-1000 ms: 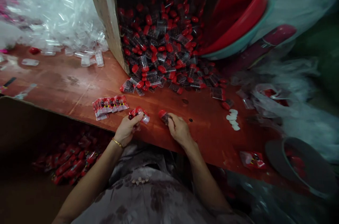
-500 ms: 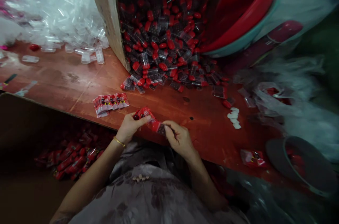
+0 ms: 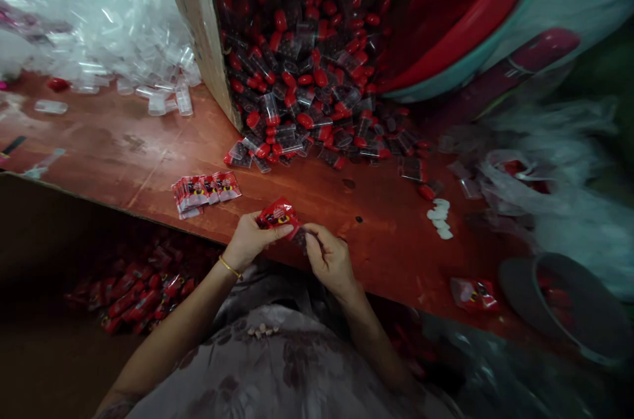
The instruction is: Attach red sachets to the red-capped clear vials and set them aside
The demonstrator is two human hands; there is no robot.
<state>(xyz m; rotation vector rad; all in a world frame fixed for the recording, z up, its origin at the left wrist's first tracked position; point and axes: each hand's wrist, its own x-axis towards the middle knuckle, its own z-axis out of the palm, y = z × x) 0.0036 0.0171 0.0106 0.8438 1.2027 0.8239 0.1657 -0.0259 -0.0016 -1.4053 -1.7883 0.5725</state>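
Note:
My left hand [image 3: 250, 239] pinches a red printed plastic packet [image 3: 278, 211] between thumb and fingers, just above the table's front edge. Closed on the dark, see-through end of a small tube [image 3: 300, 238] is my right hand [image 3: 331, 260]. The tube's other end meets the packet's right side; how far it sits inside is hidden by the film and my left thumb. To the left of my hands lies a fanned stack of flat red packets [image 3: 207, 190]. Beyond them spreads a heap of clear tubes with red caps [image 3: 302, 108], spilling from a cardboard box [image 3: 201, 29].
Empty clear tubes [image 3: 99, 29] are heaped at the back left. Red and teal basins [image 3: 460, 22] lean at the back right. White discs [image 3: 440, 217], a filled packet [image 3: 473, 295] and a grey visor-like object [image 3: 569, 306] lie right. Filled red packets [image 3: 143, 293] lie below the table.
The packet has turned so its printed face shows and covers more of the tube; the tube's red end is no longer plainly visible. My left hand has shifted slightly right.

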